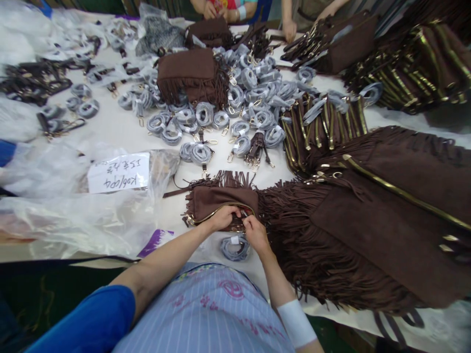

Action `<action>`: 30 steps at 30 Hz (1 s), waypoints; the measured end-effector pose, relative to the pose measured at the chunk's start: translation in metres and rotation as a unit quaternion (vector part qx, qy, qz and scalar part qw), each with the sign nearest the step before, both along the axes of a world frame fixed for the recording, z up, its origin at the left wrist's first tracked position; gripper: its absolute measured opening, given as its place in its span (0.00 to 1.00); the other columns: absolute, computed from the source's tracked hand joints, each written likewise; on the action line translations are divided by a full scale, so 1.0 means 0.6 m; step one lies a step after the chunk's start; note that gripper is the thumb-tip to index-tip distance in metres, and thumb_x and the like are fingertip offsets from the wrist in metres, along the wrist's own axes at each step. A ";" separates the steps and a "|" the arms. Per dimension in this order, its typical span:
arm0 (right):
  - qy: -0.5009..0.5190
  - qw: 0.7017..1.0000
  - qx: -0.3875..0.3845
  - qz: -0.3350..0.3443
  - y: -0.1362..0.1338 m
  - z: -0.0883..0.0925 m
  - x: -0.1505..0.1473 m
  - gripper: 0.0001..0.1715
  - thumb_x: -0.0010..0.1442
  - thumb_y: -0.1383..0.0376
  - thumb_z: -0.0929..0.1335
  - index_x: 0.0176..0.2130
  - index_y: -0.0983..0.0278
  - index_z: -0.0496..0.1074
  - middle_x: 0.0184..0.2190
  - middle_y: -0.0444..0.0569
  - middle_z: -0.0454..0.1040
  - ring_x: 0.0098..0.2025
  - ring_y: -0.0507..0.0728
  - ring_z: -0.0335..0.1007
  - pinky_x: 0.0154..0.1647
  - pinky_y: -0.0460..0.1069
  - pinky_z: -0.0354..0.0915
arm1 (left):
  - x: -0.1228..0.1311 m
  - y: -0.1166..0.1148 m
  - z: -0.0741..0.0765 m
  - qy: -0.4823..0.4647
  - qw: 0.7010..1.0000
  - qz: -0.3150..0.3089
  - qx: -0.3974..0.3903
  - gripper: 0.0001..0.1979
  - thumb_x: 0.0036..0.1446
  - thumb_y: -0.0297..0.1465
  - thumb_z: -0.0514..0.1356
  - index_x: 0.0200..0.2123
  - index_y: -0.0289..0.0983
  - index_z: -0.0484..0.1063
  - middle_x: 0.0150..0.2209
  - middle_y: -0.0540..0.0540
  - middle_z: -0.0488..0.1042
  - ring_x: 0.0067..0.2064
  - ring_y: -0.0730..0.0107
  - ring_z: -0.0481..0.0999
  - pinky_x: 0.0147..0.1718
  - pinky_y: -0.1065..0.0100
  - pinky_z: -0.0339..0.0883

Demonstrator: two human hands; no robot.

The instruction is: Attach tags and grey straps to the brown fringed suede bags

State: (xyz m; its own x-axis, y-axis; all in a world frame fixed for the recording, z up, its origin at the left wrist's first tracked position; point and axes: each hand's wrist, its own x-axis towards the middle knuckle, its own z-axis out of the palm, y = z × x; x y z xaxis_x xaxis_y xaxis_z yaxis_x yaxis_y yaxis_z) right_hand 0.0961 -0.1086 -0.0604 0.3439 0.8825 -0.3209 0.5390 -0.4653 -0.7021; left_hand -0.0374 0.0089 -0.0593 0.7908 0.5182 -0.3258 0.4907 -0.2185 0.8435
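A small dark brown fringed bag [224,197] lies in front of me with its gold zip open and its fringe pointing away. At the opening, my left hand [223,217] is closed on the bag, its fingertips partly inside and hidden. Close beside it, my right hand [256,233] pinches the bag's right end by the zip. Something small and dark shows between the hands; I cannot make out what. Just below the bag sits a coiled strap [234,248] in grey wrapping with a white band.
A large pile of brown fringed bags [382,220] borders my right hand. Wrapped coiled straps [257,90] and another brown bag [187,73] lie beyond. Clear plastic with a handwritten label [118,172] is at left. Across the table, other people's hands [289,30] are visible.
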 end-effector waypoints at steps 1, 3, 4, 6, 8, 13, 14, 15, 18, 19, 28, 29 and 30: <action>0.008 1.000 0.001 -0.003 -0.001 -0.001 0.001 0.12 0.60 0.64 0.58 0.30 0.60 0.68 0.29 0.46 0.74 0.33 0.56 0.69 0.37 0.47 0.61 | 0.002 -0.003 -0.001 -0.010 1.000 -0.001 -0.009 0.22 0.45 0.17 0.46 0.38 0.33 0.75 0.39 0.47 0.78 0.42 0.70 0.75 0.45 0.71 0.66; 0.022 1.000 0.002 -0.008 -0.001 -0.003 0.002 0.12 0.60 0.63 0.58 0.30 0.60 0.67 0.30 0.46 0.75 0.34 0.56 0.70 0.38 0.47 0.61 | 0.007 -0.009 -0.003 -0.025 0.999 -0.003 -0.023 0.23 0.47 0.17 0.46 0.42 0.33 0.74 0.42 0.47 0.78 0.43 0.71 0.75 0.46 0.71 0.66; 0.028 1.000 0.001 -0.011 0.000 -0.004 0.003 0.12 0.59 0.63 0.58 0.30 0.60 0.67 0.30 0.46 0.75 0.35 0.56 0.70 0.38 0.47 0.61 | 0.010 -0.010 -0.005 -0.029 0.999 -0.002 -0.026 0.22 0.48 0.18 0.46 0.43 0.33 0.73 0.43 0.46 0.77 0.44 0.71 0.75 0.47 0.71 0.65; 0.033 0.999 -0.001 -0.018 0.002 -0.004 0.004 0.12 0.59 0.63 0.59 0.30 0.60 0.68 0.29 0.46 0.75 0.34 0.56 0.69 0.38 0.47 0.61 | 0.018 -0.011 -0.008 -0.027 0.999 0.002 -0.025 0.21 0.50 0.18 0.47 0.43 0.33 0.73 0.44 0.45 0.77 0.45 0.70 0.74 0.49 0.69 0.65; 0.033 0.999 -0.005 -0.027 0.005 -0.002 0.004 0.12 0.58 0.62 0.59 0.29 0.60 0.68 0.28 0.46 0.75 0.34 0.56 0.69 0.37 0.47 0.61 | 0.026 -0.011 -0.012 -0.022 1.000 0.001 -0.017 0.20 0.51 0.19 0.48 0.43 0.33 0.72 0.43 0.43 0.77 0.45 0.68 0.74 0.49 0.67 0.65; 0.036 0.998 -0.015 -0.041 0.004 0.008 0.002 0.12 0.55 0.62 0.60 0.26 0.61 0.69 0.28 0.47 0.75 0.32 0.56 0.68 0.35 0.47 0.60 | 0.045 -0.014 -0.017 -0.005 1.000 -0.012 0.011 0.13 0.48 0.22 0.56 0.39 0.32 0.72 0.41 0.39 0.76 0.43 0.60 0.73 0.49 0.61 0.64; 0.037 0.998 -0.017 -0.041 0.004 0.011 0.002 0.13 0.55 0.61 0.59 0.26 0.61 0.69 0.29 0.47 0.76 0.33 0.56 0.68 0.35 0.47 0.60 | 0.047 -0.014 -0.017 -0.003 1.000 -0.012 0.014 0.12 0.48 0.23 0.57 0.38 0.31 0.72 0.39 0.39 0.76 0.42 0.60 0.73 0.48 0.61 0.65; 0.038 0.998 -0.018 -0.040 0.003 0.014 0.002 0.13 0.55 0.61 0.59 0.25 0.61 0.69 0.28 0.46 0.76 0.33 0.55 0.68 0.35 0.46 0.59 | 0.049 -0.013 -0.017 -0.003 1.000 -0.012 0.014 0.12 0.47 0.23 0.57 0.38 0.31 0.72 0.38 0.39 0.76 0.41 0.60 0.73 0.46 0.61 0.65; 0.030 0.999 -0.021 -0.038 0.004 0.020 0.002 0.15 0.54 0.60 0.59 0.23 0.62 0.68 0.23 0.44 0.72 0.29 0.54 0.64 0.32 0.46 0.57 | 0.050 -0.008 -0.015 -0.014 1.000 -0.019 0.001 0.14 0.45 0.20 0.55 0.37 0.31 0.73 0.37 0.41 0.76 0.39 0.63 0.73 0.43 0.66 0.66; 0.026 0.999 -0.023 -0.037 0.004 0.022 0.002 0.15 0.54 0.60 0.59 0.22 0.62 0.68 0.21 0.43 0.70 0.28 0.53 0.62 0.30 0.46 0.56 | 0.050 -0.006 -0.015 -0.018 1.000 -0.022 -0.006 0.15 0.45 0.19 0.54 0.37 0.31 0.73 0.37 0.42 0.76 0.39 0.64 0.73 0.42 0.67 0.66; -0.008 0.999 -0.032 -0.025 0.013 0.020 -0.003 0.15 0.53 0.62 0.60 0.19 0.61 0.65 0.17 0.42 0.64 0.24 0.53 0.58 0.28 0.46 0.53 | 0.043 -0.003 -0.027 -0.040 0.996 0.029 -0.068 0.17 0.45 0.19 0.52 0.37 0.30 0.76 0.37 0.43 0.78 0.39 0.67 0.75 0.43 0.69 0.67; -0.011 0.999 -0.032 -0.024 0.014 0.018 -0.003 0.15 0.53 0.62 0.60 0.19 0.61 0.66 0.17 0.42 0.65 0.24 0.53 0.58 0.28 0.46 0.53 | 0.043 -0.004 -0.029 -0.041 0.996 0.040 -0.075 0.17 0.45 0.19 0.52 0.37 0.30 0.76 0.37 0.43 0.78 0.38 0.67 0.75 0.43 0.69 0.68; -0.013 0.999 -0.032 -0.023 0.014 0.017 -0.003 0.15 0.53 0.62 0.60 0.19 0.61 0.66 0.17 0.43 0.65 0.25 0.53 0.58 0.29 0.46 0.53 | 0.043 -0.006 -0.031 -0.042 0.994 0.050 -0.082 0.18 0.45 0.19 0.51 0.37 0.29 0.76 0.36 0.43 0.78 0.38 0.68 0.75 0.43 0.69 0.68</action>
State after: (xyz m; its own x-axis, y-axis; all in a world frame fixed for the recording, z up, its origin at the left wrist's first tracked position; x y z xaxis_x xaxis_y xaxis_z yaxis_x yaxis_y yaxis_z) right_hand 0.0940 -0.1001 -0.0502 0.3923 0.8438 -0.3662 0.5330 -0.5330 -0.6571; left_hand -0.0118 0.0054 -0.0782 0.7656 0.5413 -0.3476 0.4297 -0.0281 0.9025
